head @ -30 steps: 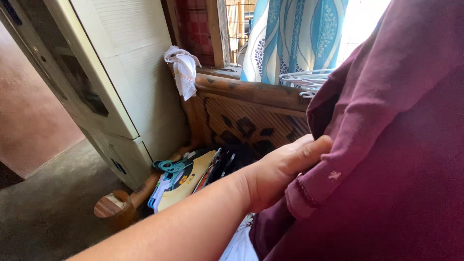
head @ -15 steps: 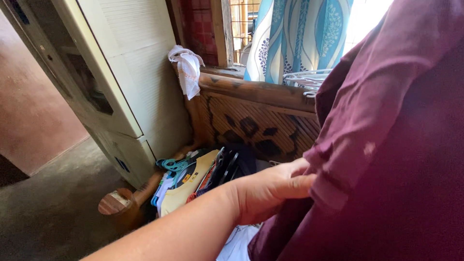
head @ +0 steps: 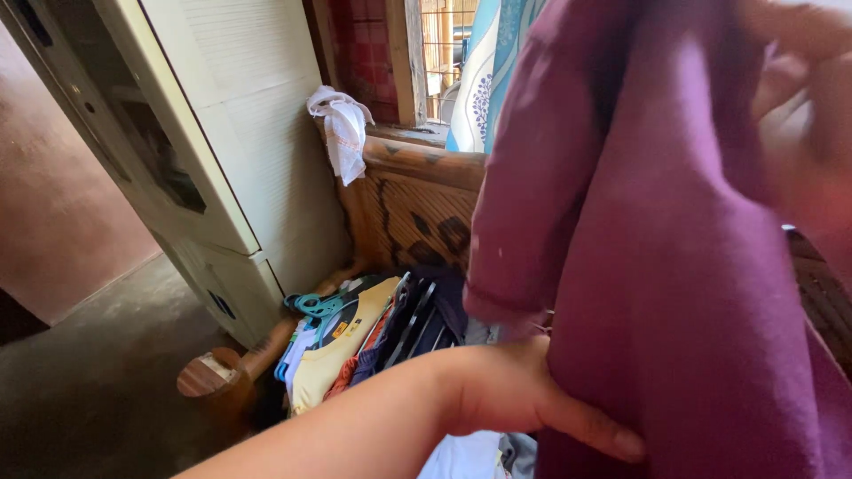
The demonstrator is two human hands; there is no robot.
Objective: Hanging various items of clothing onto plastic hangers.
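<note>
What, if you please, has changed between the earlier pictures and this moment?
The left hand has let go of the sleeve cuff and slid down, now pressing on the lower body of the maroon cloth garment. The garment has swung left, hiding the striped curtain and white hangers. A blurred right hand has appeared at its top. The cream cabinet and white rag stayed put.

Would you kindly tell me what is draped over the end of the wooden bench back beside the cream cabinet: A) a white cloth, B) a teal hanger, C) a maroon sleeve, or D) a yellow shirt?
A: a crumpled white cloth hangs over the corner of the carved wooden bench back, next to the cream cabinet.
</note>
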